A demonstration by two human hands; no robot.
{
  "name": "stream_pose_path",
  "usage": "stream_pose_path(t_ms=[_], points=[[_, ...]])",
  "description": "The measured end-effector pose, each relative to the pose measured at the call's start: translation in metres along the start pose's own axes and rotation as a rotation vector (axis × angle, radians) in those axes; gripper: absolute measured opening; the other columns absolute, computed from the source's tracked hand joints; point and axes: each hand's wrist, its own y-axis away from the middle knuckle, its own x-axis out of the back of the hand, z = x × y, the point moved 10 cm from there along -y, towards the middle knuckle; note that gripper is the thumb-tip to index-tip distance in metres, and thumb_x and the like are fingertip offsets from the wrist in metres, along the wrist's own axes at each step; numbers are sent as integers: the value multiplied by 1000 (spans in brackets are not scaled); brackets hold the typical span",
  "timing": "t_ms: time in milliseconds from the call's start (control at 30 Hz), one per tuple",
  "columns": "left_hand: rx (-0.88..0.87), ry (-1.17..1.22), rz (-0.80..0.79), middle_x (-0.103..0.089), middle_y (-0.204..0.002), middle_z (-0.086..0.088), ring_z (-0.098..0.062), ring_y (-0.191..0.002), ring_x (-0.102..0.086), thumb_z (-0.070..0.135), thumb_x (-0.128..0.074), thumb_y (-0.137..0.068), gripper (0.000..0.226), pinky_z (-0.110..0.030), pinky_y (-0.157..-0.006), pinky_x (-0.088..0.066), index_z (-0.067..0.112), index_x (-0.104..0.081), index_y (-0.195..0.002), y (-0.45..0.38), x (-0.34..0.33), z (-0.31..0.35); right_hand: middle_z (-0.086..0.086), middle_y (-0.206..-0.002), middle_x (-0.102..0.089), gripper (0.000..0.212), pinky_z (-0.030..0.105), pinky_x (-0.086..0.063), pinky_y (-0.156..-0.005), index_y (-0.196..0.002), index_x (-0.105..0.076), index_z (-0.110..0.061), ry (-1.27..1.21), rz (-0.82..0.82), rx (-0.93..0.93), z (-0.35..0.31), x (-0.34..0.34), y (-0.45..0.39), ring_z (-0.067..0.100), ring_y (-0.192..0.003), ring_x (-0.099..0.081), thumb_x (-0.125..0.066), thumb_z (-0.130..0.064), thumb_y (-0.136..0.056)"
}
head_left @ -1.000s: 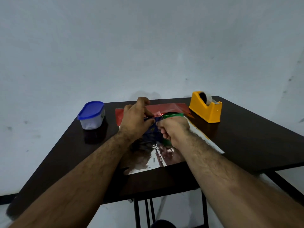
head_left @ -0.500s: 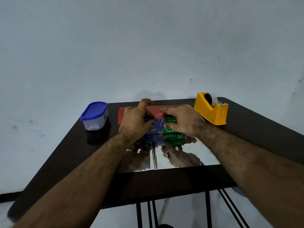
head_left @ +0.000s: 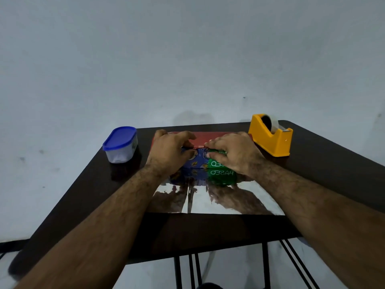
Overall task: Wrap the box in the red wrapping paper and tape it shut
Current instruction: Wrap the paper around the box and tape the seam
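The box (head_left: 203,160) sits mid-counter (head_left: 312,176) on our red wrapping paper (head_left: 205,136); our left hand (head_left: 167,152) and right hand (head_left: 234,152) pinch the paper's edge over it.

Dim, cool, even light leaves the wall (head_left: 187,59) grey-blue and the dark surface (head_left: 333,174) dull, with faint shadows on the wall behind the hands, mirror-like reflections on the paper's silver side (head_left: 229,203), slight softness throughout, and wide-angle stretching of the forearms at the bottom corners.
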Motion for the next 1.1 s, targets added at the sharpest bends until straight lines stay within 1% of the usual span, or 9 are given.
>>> stream_pose_path(t_ms=[133, 267, 433, 533, 633, 767, 833, 967, 1100], points=[[-25, -32, -10, -79, -111, 15, -10, -108, -70, 42, -79, -91, 38, -42, -110, -30, 35, -71, -127, -1, 0, 4, -15, -142, -64, 48, 45, -30, -110, -131, -71, -40, -31, 52, -23, -3, 3, -2, 14, -136, -51, -59, -67, -94], [-93, -61, -29, -75, -117, 13, -15, -113, -64, 37, -73, -93, 26, -42, -103, -31, 36, -79, -118, 2, -2, 14, -11, -147, -59, 39, 49, -32, -111, -123, -76, -36, 60, 90, 18, -13, 6, -5, 24, -137, -45, -64, -59, -94], [-133, -50, 12, -66, -130, 6, -21, -126, -53, 40, -72, -91, 29, -46, -101, -32, 37, -79, -119, 5, 0, 22, -8, -137, -67, 31, 49, -38, -104, -114, -80, -33, 71, 127, 25, -17, 5, -4, 26, -128, -53, -70, -50, -90], [-129, -64, -3, -66, -132, 8, -23, -129, -51, 36, -75, -91, 27, -45, -101, -28, 37, -79, -117, 4, -4, 23, -11, -137, -66, 35, 48, -36, -105, -117, -79, -35, 33, 133, -40, -10, 7, -3, 24, -129, -51, -71, -54, -89], [-92, -63, 8, -66, -131, 11, -21, -129, -49, 34, -76, -89, 25, -41, -101, -24, 35, -80, -114, 3, -4, 19, -12, -134, -68, 38, 49, -37, -104, -117, -79, -37, 90, 148, -81, -8, 11, -1, 24, -127, -52, -68, -61, -88], [-76, -63, 37, -67, -128, 11, -19, -127, -51, 35, -79, -87, 22, -41, -102, -25, 31, -80, -108, 4, -2, 19, -11, -127, -72, 48, 47, -40, -102, -109, -82, -29, 186, 183, -96, -8, 15, 4, 23, -120, -57, -66, -67, -85], [-59, -45, 48, -67, -128, 11, -18, -127, -52, 39, -80, -84, 29, -42, -104, -26, 29, -75, -111, 5, 0, 18, -10, -126, -72, 59, 47, -41, -103, -112, -80, -26, 185, 194, -107, -4, 17, 7, 22, -120, -59, -64, -73, -81], [5, 7, 68, -63, -131, 10, -16, -127, -53, 44, -84, -81, 57, -38, -106, -26, 31, -58, -131, 4, 2, 10, -9, -137, -65, 72, 47, -35, -111, -137, -64, -29, 125, 147, -137, 8, 19, 11, 22, -131, -53, -71, -71, -80], [88, 88, 51, -62, -130, 15, -13, -125, -54, 41, -89, -77, 84, -42, -110, -28, 32, -43, -147, 4, -3, -1, -9, -144, -59, 85, 47, -34, -113, -144, -56, -29, 85, 176, -219, 18, 21, 16, 21, -135, -49, -77, -73, -74]])
